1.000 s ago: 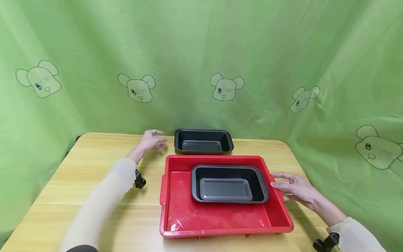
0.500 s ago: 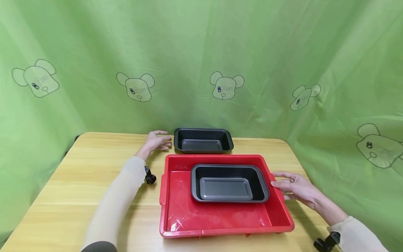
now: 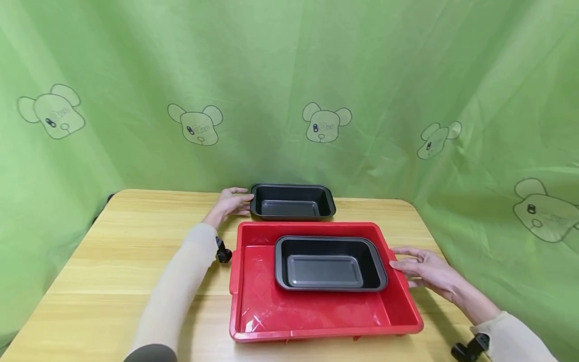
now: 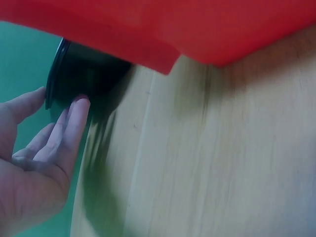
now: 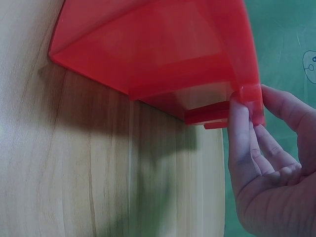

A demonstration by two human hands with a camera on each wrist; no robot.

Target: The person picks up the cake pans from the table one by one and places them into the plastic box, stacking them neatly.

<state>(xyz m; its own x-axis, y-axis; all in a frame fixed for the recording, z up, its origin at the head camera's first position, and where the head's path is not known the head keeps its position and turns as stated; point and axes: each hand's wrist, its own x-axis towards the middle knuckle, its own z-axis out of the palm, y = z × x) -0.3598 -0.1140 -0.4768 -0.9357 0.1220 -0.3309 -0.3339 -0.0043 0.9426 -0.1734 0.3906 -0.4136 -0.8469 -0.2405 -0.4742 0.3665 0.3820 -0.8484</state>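
Observation:
A black loaf pan stands at the back of the table, behind a red plastic tray. At the pan's left end is my left hand, thumb at the rim and fairly straight fingers against the outer wall below it, as the left wrist view shows. A second black loaf pan lies in the tray, toward its back right. My right hand holds the tray's right rim, thumb on top and fingers underneath; in the right wrist view these fingers press up under the lip.
The wooden table extends to the left of the tray. A green curtain with bear-head drawings hangs close behind the table and along its sides.
My left hand has moved right along the back of the table until its fingertips reach the rear pan's left end. The right hand, tray and both pans stay in place.

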